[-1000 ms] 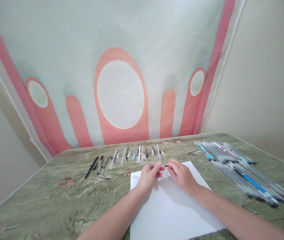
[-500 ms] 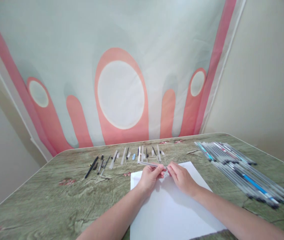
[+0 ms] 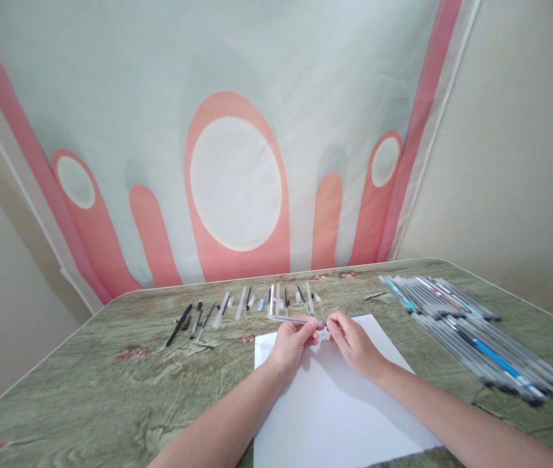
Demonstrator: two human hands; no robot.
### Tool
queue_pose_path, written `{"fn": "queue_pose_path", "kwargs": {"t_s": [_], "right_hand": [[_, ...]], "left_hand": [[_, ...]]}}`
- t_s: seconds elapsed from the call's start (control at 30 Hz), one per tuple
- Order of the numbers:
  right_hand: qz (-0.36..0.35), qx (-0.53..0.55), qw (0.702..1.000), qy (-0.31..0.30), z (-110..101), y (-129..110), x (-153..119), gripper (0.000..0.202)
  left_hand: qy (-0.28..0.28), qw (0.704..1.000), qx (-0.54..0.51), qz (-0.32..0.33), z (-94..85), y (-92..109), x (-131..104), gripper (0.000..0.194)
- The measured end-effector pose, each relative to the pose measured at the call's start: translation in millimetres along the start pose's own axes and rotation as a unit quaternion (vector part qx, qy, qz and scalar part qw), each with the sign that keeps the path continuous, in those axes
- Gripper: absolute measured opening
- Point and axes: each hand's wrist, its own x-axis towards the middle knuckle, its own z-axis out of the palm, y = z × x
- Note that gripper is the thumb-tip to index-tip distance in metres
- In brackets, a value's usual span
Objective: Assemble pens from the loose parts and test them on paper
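Note:
My left hand is closed around a clear pen, whose barrel sticks out to the left past the fingers. At the pen's right end, my right hand pinches a small dark part with thumb and forefinger. Both hands are over a white sheet of paper. What exactly the right fingertips grip is too small to make out. Just beyond the hands lies a row of pen parts: clear barrels, dark refills and caps.
On the right lie two overlapping groups of clear pens with dark ends, a blue one among them. A black pen rests at the left end of the parts row. The wood-patterned table meets a printed backdrop behind.
My right hand has shifted slightly to the right, and a dark piece now shows between the pen's end and my right fingertips. The left hand stays nearly still.

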Motion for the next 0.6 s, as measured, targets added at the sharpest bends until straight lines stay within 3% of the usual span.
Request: {"fn": "queue_pose_path", "kwargs": {"t_s": [0.33,0.6], "right_hand": [[0.012,-0.036,0.999,-0.017,3.0,0.5,-2.6,0.025],[0.055,0.074,0.995,-0.048,6.5,1.3,-1.8,0.034]], "left_hand": [[-0.019,0.999,0.027,-0.004,1.4,1.2,-1.5,0.033],[-0.028,0.999,0.038,-0.002,0.2,1.0,-1.3,0.034]]}}
